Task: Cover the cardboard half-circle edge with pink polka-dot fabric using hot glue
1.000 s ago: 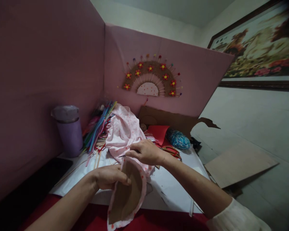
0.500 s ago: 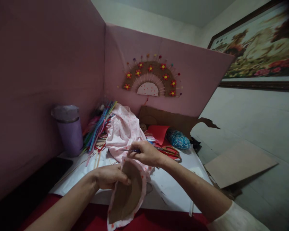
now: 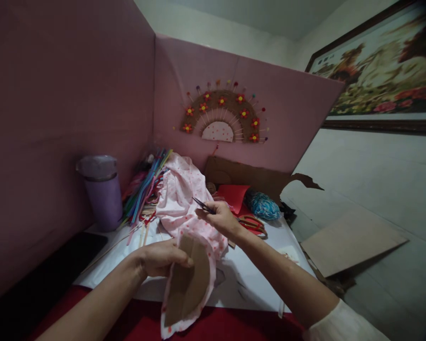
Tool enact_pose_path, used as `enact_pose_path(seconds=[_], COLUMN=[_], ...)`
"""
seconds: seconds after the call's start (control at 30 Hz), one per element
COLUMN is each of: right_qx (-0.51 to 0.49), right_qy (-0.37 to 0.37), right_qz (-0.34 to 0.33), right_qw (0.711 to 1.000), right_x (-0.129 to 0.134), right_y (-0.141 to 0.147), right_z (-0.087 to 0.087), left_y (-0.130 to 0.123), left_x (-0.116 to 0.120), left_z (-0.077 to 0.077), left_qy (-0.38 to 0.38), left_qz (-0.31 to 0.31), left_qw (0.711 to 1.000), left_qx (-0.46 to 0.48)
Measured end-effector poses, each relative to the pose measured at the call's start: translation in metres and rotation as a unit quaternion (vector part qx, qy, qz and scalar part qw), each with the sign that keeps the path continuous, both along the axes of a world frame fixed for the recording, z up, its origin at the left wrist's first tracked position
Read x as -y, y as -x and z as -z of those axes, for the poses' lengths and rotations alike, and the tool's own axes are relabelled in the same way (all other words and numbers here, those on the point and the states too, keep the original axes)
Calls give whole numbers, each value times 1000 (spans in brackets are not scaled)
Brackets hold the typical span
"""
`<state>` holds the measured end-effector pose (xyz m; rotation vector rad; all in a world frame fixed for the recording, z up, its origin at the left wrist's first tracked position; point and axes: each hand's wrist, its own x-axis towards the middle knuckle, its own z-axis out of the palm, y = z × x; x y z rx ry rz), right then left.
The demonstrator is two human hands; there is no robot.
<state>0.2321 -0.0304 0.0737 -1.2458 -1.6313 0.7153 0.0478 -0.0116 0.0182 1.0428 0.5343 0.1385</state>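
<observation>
My left hand [image 3: 165, 258] is closed on a half-round cardboard piece [image 3: 190, 284], the thumb pressed on its brown face. Pink-dotted white fabric [image 3: 213, 272] shows as a border all round the cardboard. In my right hand [image 3: 220, 220] is a small pair of dark scissors [image 3: 202, 204], points toward the upper left. The scissors are above the cardboard piece and apart from it. Behind them lies a crumpled pink-dotted cloth [image 3: 182, 189]. Red-handled scissors [image 3: 253, 223] rest on the table just beyond my right wrist.
At the left stands a purple tumbler [image 3: 103, 201] beside colourful pipe cleaners [image 3: 145, 184]. Blue yarn [image 3: 264, 206], red paper [image 3: 232, 196] and a cardboard strip [image 3: 248, 176] lie at the back. A flower-decorated cardboard arch [image 3: 222, 102] hangs on the pink panel [image 3: 287, 99].
My right hand has moved slightly right and up, away from the cardboard piece, and the scissors now tilt upward. My left hand has barely moved with the cardboard.
</observation>
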Motion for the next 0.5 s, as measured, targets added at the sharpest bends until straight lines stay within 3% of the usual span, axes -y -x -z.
enact_pose_path(seconds=[0.23,0.37,0.5], right_qx=[-134,-131,-128], right_qy=[74,70,91], right_qz=[73,96,121], right_qw=[985,984,980], right_x=[23,31,44], right_y=[-18,-24,-19], right_z=[9,16,20], left_y=[-2,-2,-3], left_x=[-5,-5,-4], left_z=[-2,-5,-11], left_qy=[38,53,56], left_qz=[-87,-99,-151], left_qw=[994,989,975], left_qx=[53,97,154])
